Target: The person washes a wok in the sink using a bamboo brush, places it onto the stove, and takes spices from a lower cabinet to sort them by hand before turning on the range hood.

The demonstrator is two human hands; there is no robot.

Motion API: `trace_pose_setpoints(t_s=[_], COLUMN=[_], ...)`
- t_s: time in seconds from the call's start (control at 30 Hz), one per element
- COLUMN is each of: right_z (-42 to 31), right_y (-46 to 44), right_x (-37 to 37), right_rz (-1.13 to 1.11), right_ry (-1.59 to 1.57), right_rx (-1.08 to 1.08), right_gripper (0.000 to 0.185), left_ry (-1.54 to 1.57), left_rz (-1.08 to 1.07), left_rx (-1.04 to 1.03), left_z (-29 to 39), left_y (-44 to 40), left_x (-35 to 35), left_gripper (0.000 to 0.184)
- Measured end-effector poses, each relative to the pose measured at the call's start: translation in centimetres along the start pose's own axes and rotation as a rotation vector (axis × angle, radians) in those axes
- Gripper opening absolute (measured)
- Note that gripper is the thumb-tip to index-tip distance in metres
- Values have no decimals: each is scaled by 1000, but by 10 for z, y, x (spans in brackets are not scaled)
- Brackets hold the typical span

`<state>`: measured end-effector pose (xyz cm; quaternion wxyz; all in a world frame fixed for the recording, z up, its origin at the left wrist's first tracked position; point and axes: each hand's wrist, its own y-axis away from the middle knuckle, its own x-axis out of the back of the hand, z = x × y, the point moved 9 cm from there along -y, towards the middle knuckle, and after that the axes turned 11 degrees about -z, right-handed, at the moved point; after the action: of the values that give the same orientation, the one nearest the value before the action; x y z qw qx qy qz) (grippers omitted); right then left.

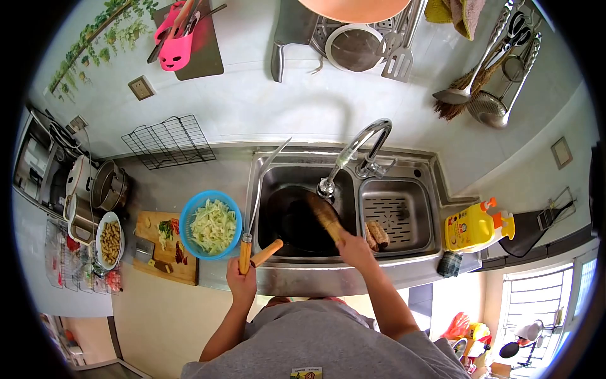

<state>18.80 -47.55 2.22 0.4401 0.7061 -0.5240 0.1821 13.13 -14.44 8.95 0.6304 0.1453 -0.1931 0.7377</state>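
Observation:
A dark wok (287, 221) sits in the left sink basin. Its wooden handle (267, 252) points down-left toward my left hand (242, 284), which is closed around the wooden grip of a long metal spatula (257, 196). The wok handle's end meets this hand; whether the fingers wrap it too, I cannot tell. My right hand (355, 250) grips a brown bristle scrubbing brush (326, 218), whose head is inside the wok under the faucet (369, 136). Running water cannot be made out clearly.
To the left are a blue bowl (184, 237) of shredded cabbage, a cutting board (183, 273) with chopped ingredients and a cleaver (144, 247), and a dish of peanuts (110, 243). Brown rolled scrubbers (377, 234) lie in the right basin. A yellow detergent bottle (468, 228) stands right.

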Motion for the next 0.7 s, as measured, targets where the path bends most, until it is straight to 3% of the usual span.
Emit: trace_pose_setpoints(t_s=[0.13, 0.27, 0.5, 0.67, 0.7], right_z=[-16, 24, 5, 3, 5], right_y=[-14, -32, 5, -16, -21], right_x=[-36, -23, 3, -48, -45], right_rz=[-82, -111, -69, -229, -180], right_ry=[-70, 124, 176, 151, 137], right_rx=[138, -117, -102, -46, -27], right_gripper=[32, 32, 41, 39, 40], left_ry=[5, -28, -1, 2, -8], left_rz=[-4, -7, -23, -8, 9], left_rx=[-9, -4, -9, -9, -8], left_z=[4, 4, -1, 2, 1], left_y=[-1, -1, 0, -3, -3], left_x=[0, 2, 0, 2, 3], left_gripper=[11, 11, 11, 12, 12])
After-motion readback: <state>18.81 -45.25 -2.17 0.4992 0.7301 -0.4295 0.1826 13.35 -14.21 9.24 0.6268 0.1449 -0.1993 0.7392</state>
